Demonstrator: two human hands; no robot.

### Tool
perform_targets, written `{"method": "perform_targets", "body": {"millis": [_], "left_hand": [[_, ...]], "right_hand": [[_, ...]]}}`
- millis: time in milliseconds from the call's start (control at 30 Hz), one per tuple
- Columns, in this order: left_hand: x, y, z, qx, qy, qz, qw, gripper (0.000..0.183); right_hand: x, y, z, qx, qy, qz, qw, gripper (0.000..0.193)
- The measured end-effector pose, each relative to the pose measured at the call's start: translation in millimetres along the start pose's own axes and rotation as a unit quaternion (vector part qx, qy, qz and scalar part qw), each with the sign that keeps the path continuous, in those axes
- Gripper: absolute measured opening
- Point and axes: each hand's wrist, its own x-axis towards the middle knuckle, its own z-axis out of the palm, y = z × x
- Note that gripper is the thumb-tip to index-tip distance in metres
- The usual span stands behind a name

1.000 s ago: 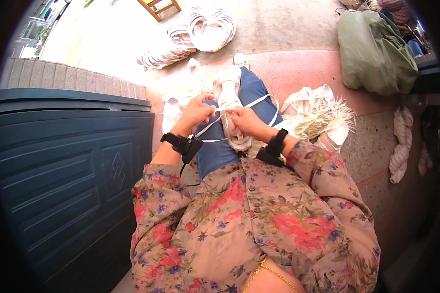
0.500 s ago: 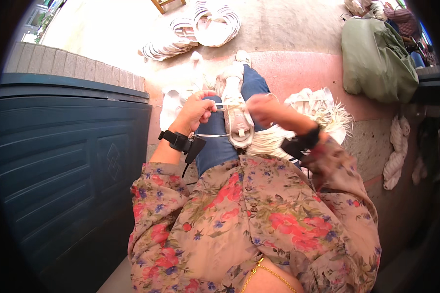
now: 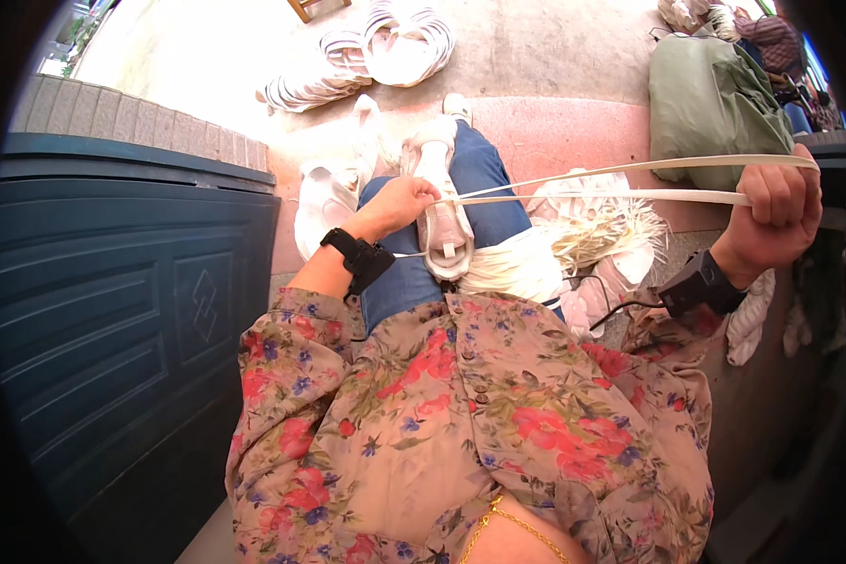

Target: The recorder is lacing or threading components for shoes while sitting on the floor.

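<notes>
A whitish sneaker [image 3: 446,228] lies along my jeans-covered legs, its heel end toward me. A flat cream shoelace [image 3: 630,195] runs from it in two stretched strands far out to the right. My right hand [image 3: 775,209] is closed in a fist around those strands, out beyond the pile of laces. At the sneaker's left edge my left hand [image 3: 399,204] pinches the lace where it leaves the shoe. A thick bundle of loose cream laces [image 3: 512,268] rests by my right thigh, just right of the sneaker.
More white shoes [image 3: 321,211] lie left of my legs. Coiled white strips [image 3: 409,47] sit on the floor ahead. A large green sack [image 3: 714,108] stands at the far right, and a dark blue panelled door [image 3: 141,273] fills the left side.
My right hand has swept from beside the sneaker far out to the right, drawing the lace out into two long strands. My left hand stays by the shoe, its fingers now pinched together.
</notes>
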Motion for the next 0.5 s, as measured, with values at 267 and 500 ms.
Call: {"method": "perform_targets", "body": {"millis": [267,500], "left_hand": [[10.1,2.4,-10.0,0.025,-0.098,0.014,0.995,0.019],[-7.9,21.5,-29.2,0.049,-0.08,0.065,0.993,0.019]], "right_hand": [[-10.0,-7.6,-25.1,0.012,0.049,-0.056,0.997,0.022],[-10.2,9.4,-63.6,-0.246,0.345,0.051,0.905,0.02]]}}
